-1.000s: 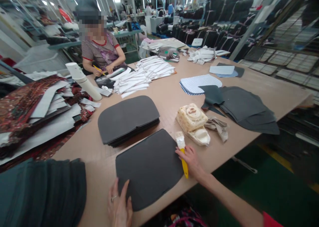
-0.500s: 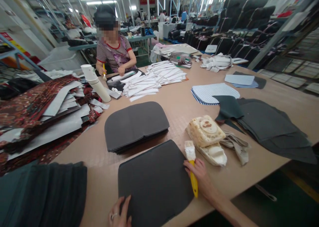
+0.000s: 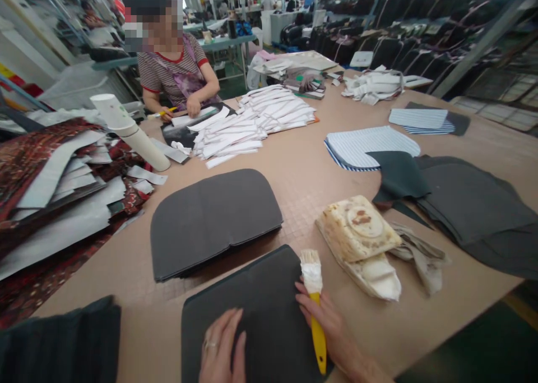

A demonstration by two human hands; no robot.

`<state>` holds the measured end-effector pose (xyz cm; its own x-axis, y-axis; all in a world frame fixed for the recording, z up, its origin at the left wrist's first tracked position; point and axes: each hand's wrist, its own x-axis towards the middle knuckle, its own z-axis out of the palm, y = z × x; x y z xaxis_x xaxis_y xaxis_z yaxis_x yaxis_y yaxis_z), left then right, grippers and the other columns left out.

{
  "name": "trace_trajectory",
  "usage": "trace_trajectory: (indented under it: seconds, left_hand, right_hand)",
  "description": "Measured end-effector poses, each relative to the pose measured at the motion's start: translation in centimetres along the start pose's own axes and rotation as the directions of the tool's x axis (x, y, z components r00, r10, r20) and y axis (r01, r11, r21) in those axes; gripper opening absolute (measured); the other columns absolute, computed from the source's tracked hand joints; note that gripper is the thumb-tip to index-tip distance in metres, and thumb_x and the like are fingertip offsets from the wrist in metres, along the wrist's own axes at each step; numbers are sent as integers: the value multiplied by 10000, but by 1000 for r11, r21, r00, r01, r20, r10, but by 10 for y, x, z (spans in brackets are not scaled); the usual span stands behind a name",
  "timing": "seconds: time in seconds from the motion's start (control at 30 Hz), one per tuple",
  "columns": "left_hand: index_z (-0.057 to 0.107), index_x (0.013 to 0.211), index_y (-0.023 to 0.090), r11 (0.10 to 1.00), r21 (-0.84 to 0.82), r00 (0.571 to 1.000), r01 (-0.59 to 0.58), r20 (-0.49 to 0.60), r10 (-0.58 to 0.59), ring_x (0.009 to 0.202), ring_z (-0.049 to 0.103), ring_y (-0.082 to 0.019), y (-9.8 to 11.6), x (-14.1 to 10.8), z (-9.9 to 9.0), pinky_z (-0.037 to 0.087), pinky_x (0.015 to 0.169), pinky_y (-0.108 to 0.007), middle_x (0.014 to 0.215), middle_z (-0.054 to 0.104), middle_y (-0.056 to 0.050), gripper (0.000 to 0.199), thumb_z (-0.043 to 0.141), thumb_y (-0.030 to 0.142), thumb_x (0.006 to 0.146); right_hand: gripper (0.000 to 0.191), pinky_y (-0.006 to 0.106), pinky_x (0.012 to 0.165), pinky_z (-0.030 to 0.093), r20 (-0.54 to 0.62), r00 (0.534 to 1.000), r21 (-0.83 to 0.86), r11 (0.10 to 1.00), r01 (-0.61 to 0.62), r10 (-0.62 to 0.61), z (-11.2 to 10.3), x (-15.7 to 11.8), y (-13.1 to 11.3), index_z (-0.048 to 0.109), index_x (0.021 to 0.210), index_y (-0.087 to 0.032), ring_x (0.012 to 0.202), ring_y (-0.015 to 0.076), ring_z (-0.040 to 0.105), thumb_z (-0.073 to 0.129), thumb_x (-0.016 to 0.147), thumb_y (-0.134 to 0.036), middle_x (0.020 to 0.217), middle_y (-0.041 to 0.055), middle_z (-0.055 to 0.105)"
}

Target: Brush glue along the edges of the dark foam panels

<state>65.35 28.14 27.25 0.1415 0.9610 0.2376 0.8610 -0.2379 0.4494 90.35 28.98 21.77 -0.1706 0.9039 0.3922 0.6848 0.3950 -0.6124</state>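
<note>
A dark grey rounded panel (image 3: 252, 299) lies at the table's near edge. My left hand (image 3: 222, 346), with a ring on one finger, rests on it with fingers stretched out. At the panel's right edge, my right hand (image 3: 332, 327) holds a paintbrush (image 3: 318, 327) with a yellow handle and white-coated bristles pointing away from me. Its fingertips touch the panel's edge. Just beyond lies a stack of similar dark grey panels (image 3: 216, 220). To the right of the brush sits a yellowed, crusted plastic container (image 3: 361, 229) with white paste in its front opening.
A crumpled cloth (image 3: 424, 259) and dark grey sheets (image 3: 474, 198) lie on the right. Striped pieces (image 3: 370, 147) are behind. Patterned red fabric (image 3: 25, 259) and dark folded fabric (image 3: 63, 344) fill the left. Across the table, a co-worker (image 3: 176, 80) holds another brush near white strips (image 3: 252, 125).
My left hand has slid from the panel's near-left edge onto its surface. My right hand still holds the brush, now turned more upright. The view has shifted closer.
</note>
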Motion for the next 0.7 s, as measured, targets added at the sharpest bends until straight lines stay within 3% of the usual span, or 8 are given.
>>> trace_trajectory:
  seconds: [0.13, 0.23, 0.33, 0.43, 0.57, 0.7]
  left_hand:
    - [553, 1104, 200, 994, -103, 999, -44, -5, 44, 979, 574, -208, 53, 86, 49, 499, 816, -385, 1042, 622, -91, 287, 441, 206, 839]
    - [566, 1081, 175, 997, -68, 998, -21, 60, 25, 942, 570, -228, 61, 116, 83, 486, 797, -412, 1019, 618, -105, 275, 447, 233, 840]
    - [595, 1025, 180, 999, -44, 994, 24, 112, -18, 871, 568, -221, 57, 125, 99, 473, 766, -403, 944, 619, -94, 245, 458, 255, 837]
    - [621, 938, 190, 993, -88, 991, 74, 115, -64, 833, 570, -208, 54, 128, 103, 465, 738, -382, 893, 611, -76, 204, 471, 277, 830]
    - [617, 837, 203, 974, -159, 981, 161, 132, -141, 823, 578, -193, 55, 133, 105, 451, 749, -362, 842, 622, -49, 177, 490, 324, 820]
    - [584, 772, 213, 980, -132, 984, 147, 120, -131, 795, 574, -186, 55, 133, 109, 420, 729, -343, 789, 630, -24, 161, 473, 315, 830]
  right_hand:
    - [469, 438, 848, 514, 19, 1000, -20, 1000, -7, 8, -2, -9, -3, 462, 1246, -270, 1088, 258, 551, 490, 813, -92, 1161, 95, 606]
    - [556, 444, 815, 528, 66, 997, -47, 998, 42, -39, -9, -4, -3, 347, 1343, -274, 1054, 272, 573, 473, 828, -108, 1152, 101, 606]
    - [580, 420, 729, 561, 85, 991, -69, 992, 106, -100, -19, 8, 0, 230, 1399, -232, 982, 274, 613, 413, 860, -121, 1088, 116, 633]
    - [596, 388, 641, 583, 54, 994, -84, 991, 102, -97, -18, 14, 4, 176, 1413, -220, 873, 265, 657, 377, 863, -109, 1015, 97, 663]
    - [583, 382, 630, 588, -64, 998, -40, 999, -3, 1, 9, -1, 9, 283, 1377, -279, 803, 258, 674, 403, 835, -102, 968, 65, 681]
    - [531, 385, 652, 593, -116, 991, -21, 998, -66, 63, 29, -20, 13, 379, 1323, -320, 841, 263, 665, 438, 830, -134, 994, 36, 675]
